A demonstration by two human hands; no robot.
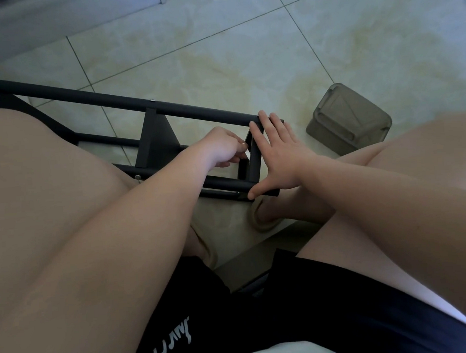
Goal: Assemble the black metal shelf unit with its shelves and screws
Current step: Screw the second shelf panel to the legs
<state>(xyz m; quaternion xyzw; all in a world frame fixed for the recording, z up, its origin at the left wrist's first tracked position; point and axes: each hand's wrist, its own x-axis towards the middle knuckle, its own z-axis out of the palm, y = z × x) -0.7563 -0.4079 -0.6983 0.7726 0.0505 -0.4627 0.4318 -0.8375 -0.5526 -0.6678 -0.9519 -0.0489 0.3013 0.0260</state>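
The black metal shelf unit (pixel 129 100) lies on its side on the tiled floor, its round poles running from far left toward the middle. One black shelf (pixel 157 138) is fixed between the poles. A second black shelf (pixel 254 158) sits at the poles' right end. My right hand (pixel 278 153) lies flat against that end shelf, fingers straight and spread, thumb on the near pole. My left hand (pixel 224 146) is curled at the inner side of the same shelf, pinching a small silver screw (pixel 243 143). A screw head (pixel 152 100) shows on the far pole.
A grey-brown moulded pulp packaging tray (pixel 348 120) lies upside down on the floor to the right of the unit. My bare legs flank the unit, with a foot in a beige slipper (pixel 261 218) just below the near pole. A pale wall base runs along the far left.
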